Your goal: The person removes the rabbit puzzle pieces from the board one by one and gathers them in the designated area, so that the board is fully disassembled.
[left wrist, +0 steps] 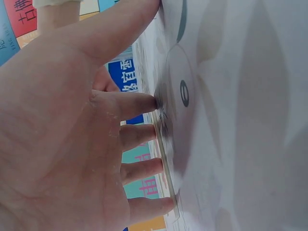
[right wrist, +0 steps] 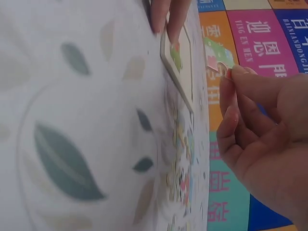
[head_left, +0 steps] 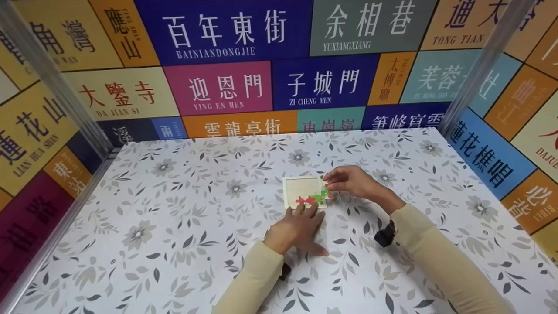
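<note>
A square wooden puzzle tray [head_left: 286, 192] lies on the table, with red and green puzzle pieces [head_left: 307, 200] along its near side and bare wood over the rest. My left hand [head_left: 298, 229] rests its fingertips on the tray's near edge, fingers extended and thumb spread away. Between thumb and index finger, my right hand [head_left: 355, 181] pinches a puzzle piece [right wrist: 219, 54], mostly green with a pink patch. It is held up beside the tray's right side. Part of that piece is hidden by the fingers.
In the right wrist view, several loose puzzle pieces [right wrist: 180, 173] are spread on the table past the tray, blurred. A white tablecloth [head_left: 183, 209] with grey leaves and flowers covers the table. Panels with large characters [head_left: 231, 30] stand along the back and sides.
</note>
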Demonstrator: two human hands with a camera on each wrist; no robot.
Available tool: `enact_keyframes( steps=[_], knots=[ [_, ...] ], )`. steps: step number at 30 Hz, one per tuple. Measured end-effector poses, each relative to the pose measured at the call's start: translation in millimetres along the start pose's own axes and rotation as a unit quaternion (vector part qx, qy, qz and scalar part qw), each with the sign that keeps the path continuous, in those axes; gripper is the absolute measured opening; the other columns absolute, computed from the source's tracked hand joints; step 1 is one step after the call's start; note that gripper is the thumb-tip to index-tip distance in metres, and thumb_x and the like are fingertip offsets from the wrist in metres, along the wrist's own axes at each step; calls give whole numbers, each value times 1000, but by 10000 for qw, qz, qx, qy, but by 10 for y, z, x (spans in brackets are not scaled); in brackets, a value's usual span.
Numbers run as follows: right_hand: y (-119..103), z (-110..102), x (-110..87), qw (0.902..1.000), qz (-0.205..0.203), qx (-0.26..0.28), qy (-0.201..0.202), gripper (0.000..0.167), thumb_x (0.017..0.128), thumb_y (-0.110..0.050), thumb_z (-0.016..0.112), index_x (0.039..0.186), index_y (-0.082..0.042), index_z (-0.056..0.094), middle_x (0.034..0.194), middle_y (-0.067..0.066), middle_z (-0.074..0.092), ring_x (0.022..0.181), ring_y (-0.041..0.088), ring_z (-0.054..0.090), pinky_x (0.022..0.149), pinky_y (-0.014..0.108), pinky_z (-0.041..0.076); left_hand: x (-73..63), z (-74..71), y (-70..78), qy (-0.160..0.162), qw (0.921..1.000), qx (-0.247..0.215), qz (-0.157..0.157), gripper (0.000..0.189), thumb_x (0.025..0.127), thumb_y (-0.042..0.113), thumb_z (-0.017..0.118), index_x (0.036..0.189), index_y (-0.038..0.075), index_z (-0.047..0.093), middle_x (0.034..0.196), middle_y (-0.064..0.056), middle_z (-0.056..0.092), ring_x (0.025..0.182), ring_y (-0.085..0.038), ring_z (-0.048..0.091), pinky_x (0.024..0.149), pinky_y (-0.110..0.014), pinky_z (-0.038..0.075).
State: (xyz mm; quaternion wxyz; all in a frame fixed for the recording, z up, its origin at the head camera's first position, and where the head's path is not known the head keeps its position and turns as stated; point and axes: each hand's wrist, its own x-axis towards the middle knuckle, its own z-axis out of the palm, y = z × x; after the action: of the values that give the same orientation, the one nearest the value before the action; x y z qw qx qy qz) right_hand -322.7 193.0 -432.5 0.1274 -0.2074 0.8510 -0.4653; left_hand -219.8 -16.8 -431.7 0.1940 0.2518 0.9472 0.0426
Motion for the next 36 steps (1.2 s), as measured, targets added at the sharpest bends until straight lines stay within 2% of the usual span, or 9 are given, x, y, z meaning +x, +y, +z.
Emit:
enact_keyframes(
  steps=[4,8,13,16,21,27,31,36],
  knots=[
    [61,-94,-92,9993,159,-331,3,28,91,-12,74,114,2,71,113,21,73,92,6,67,78,17,53,-3,4,-3,6,10000,-39,0,100,81,65,72,160,22,27,170,-2,17,157,-32,16,126,-53,19],
    [143,-143,-171,9978,351,-545,-103,23,89,-13,75,107,1,74,107,18,75,83,4,66,72,17,51,-2,13,-3,-4,10000,-25,-12,101,81,66,71,160,23,26,170,-1,16,157,-32,15,126,-53,18],
    [271,-127,-233,9969,436,-618,-236,20,88,-11,76,104,2,74,102,17,76,79,3,63,71,16,49,1,25,-2,-209,9996,-140,-99,101,81,66,70,161,25,23,171,0,12,158,-31,11,127,-52,15],
    [315,-110,-240,9966,399,-704,-160,17,88,-9,76,102,2,75,101,17,76,81,2,61,72,14,48,-2,15,-1,-194,9996,-173,-95,100,82,65,70,161,25,24,171,0,12,158,-31,11,127,-52,15],
    [279,-99,-246,9952,338,-918,47,13,89,-9,75,98,0,76,98,16,76,83,5,63,77,12,48,-11,-19,3,-112,9998,-151,-40,99,82,64,71,160,24,25,170,-1,14,158,-31,12,127,-53,16],
    [225,-95,-232,9940,248,-1055,117,11,89,-7,74,96,1,75,97,17,75,82,11,63,72,16,47,-9,-26,-7,-126,9994,-315,-69,99,82,63,72,160,26,25,171,0,11,158,-31,9,128,-52,13],
    [181,-63,-204,9933,434,-1063,147,13,90,-10,73,100,-1,75,96,13,75,82,11,64,74,21,49,3,-5,-25,-126,9990,-429,-69,98,82,63,72,160,27,25,171,0,10,158,-31,8,128,-53,12],
    [97,9,-117,9937,605,-932,133,17,92,-10,70,106,0,73,95,13,74,76,14,63,66,24,50,9,18,-50,-176,9988,-459,-7,97,82,63,71,160,28,24,171,-1,9,158,-30,6,128,-54,10]
  ],
)
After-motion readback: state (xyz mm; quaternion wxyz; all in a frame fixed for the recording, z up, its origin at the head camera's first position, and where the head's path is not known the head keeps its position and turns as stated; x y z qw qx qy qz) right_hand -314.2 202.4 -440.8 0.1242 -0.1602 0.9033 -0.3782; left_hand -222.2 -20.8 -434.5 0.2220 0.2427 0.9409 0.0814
